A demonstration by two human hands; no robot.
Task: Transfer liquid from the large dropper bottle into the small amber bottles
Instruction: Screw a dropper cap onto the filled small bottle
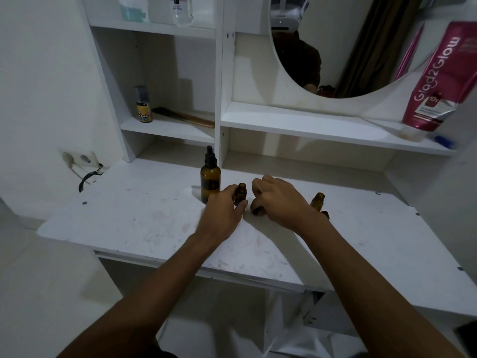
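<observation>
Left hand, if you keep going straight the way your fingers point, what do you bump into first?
Probably the small amber bottle, which the left hand already seems to touch; the big dropper bottle stands just beside it.

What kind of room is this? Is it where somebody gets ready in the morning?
Probably yes: it looks like a dressing table in a bedroom. There is a round mirror, a pink lotion tube on the shelf, and a comb in a cubby.

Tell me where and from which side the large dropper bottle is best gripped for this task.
Probably around the amber body of the large dropper bottle, from its left: it stands upright, with the left hand and a small amber bottle crowding its right. The black dropper cap is free from above for unscrewing.
</observation>
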